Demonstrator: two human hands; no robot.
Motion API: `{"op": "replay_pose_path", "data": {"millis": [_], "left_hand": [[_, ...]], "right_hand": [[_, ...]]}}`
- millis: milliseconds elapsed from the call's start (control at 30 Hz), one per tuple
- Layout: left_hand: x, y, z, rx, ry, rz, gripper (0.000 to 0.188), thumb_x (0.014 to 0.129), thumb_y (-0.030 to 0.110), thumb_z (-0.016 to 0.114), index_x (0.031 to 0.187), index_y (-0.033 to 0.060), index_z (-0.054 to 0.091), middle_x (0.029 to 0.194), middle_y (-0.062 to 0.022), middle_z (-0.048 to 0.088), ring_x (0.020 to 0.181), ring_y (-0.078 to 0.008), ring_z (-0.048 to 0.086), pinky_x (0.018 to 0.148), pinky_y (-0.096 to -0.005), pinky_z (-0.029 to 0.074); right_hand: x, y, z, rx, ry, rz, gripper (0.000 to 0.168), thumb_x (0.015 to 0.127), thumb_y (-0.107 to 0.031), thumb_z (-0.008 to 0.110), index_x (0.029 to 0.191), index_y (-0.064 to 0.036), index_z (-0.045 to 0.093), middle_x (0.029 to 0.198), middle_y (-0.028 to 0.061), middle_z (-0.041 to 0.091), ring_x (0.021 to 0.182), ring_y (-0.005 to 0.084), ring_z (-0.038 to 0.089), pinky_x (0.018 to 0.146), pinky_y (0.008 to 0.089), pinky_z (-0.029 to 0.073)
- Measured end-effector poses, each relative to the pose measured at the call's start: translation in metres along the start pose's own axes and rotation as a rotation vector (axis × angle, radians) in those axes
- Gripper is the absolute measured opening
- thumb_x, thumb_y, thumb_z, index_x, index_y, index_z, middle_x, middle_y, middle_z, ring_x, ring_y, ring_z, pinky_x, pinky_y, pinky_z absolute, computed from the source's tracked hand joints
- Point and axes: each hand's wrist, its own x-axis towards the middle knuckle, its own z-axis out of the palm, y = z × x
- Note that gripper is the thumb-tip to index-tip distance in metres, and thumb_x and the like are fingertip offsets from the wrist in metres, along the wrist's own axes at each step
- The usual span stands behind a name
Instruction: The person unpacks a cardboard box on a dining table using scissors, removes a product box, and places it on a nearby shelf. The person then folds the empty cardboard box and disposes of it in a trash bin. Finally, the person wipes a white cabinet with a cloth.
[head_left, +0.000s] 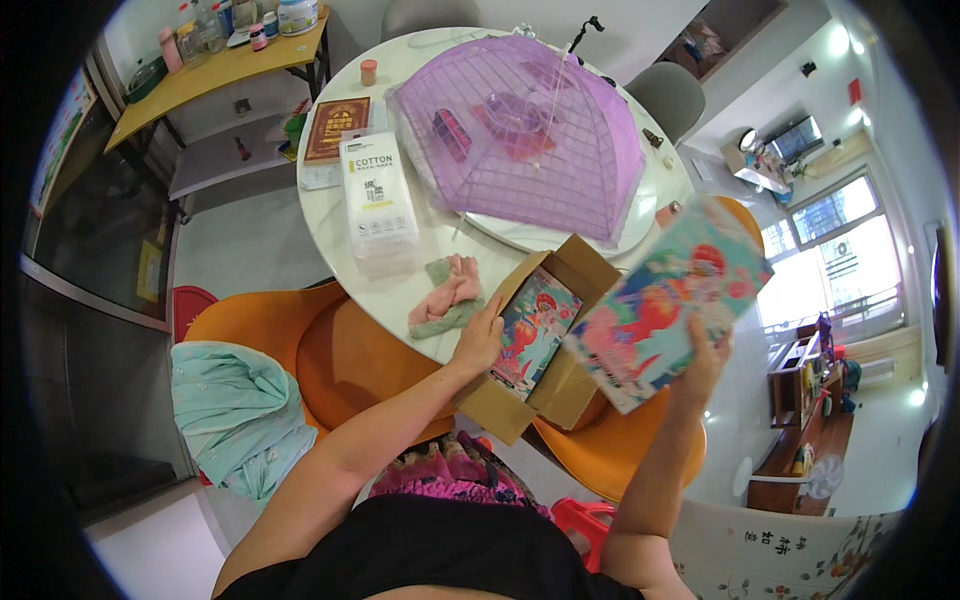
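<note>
My left hand (478, 342) grips the left wall of an open cardboard box (566, 386), which sits tilted at the table's front edge with its flaps spread. Inside lies a colourful illustrated pack (534, 330), turquoise and red with a cartoon figure. In my right hand (701, 364) is a larger flat illustrated pack (667, 300) with a similar print, raised to the right of the box and blurred. Whether it is a book or a thin carton, I cannot tell. A crumpled pink and green cloth (448, 295) lies left of the box.
A purple mesh food cover (525, 135) spreads over much of the round marble-look table (330, 225). To the left are a pack of cotton tissues (380, 199) and a brown-red book (337, 129). Orange chairs (360, 360) stand below the edge, one bearing a mint cloth (232, 412).
</note>
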Motion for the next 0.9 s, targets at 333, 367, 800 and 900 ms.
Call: {"op": "replay_pose_path", "data": {"millis": [333, 367, 800, 900], "left_hand": [[-0.032, 0.082, 0.0, 0.161, 0.04, 0.501, 0.043, 0.081, 0.011, 0.054, 0.121, 0.0001, 0.044, 0.123, -0.0229, 0.041, 0.114, -0.0364, 0.041, 0.096, -0.0406, 0.031], [-0.03, 0.085, 0.009, 0.053, -0.009, 0.422, 0.042, 0.08, 0.012, 0.054, 0.119, -0.0004, 0.046, 0.12, -0.0233, 0.043, 0.113, -0.0368, 0.041, 0.096, -0.0396, 0.033], [0.045, 0.042, 0.068, 0.777, -0.133, -0.29, 0.084, 0.072, 0.042, 0.061, 0.126, -0.0116, 0.025, 0.12, -0.0298, 0.042, 0.112, -0.0381, 0.044, 0.093, -0.0396, 0.038], [0.052, 0.05, 0.071, 0.829, -0.203, -0.386, 0.091, 0.062, 0.046, 0.069, 0.121, -0.0135, 0.032, 0.119, -0.0306, 0.043, 0.111, -0.036, 0.046, 0.091, -0.0376, 0.04]], "right_hand": [[-0.021, 0.001, -0.124, 0.289, 0.213, 0.335, 0.038, 0.083, -0.018, 0.055, 0.113, 0.003, 0.046, 0.103, 0.0139, 0.058, 0.085, 0.0224, 0.061, 0.071, 0.0337, 0.05], [-0.026, 0.009, -0.137, 0.27, 0.269, 0.395, 0.038, 0.082, -0.019, 0.057, 0.113, 0.001, 0.047, 0.099, 0.0123, 0.06, 0.081, 0.0222, 0.062, 0.068, 0.0342, 0.051], [-0.02, 0.156, -0.259, 0.574, 0.179, 0.695, 0.039, 0.082, -0.019, 0.055, 0.116, 0.0, 0.048, 0.108, 0.0136, 0.058, 0.093, 0.0246, 0.059, 0.082, 0.037, 0.047], [-0.01, 0.179, -0.265, 0.616, 0.141, 0.697, 0.039, 0.082, -0.017, 0.054, 0.116, 0.0, 0.047, 0.108, 0.0133, 0.058, 0.093, 0.0246, 0.059, 0.082, 0.0364, 0.047]]}}
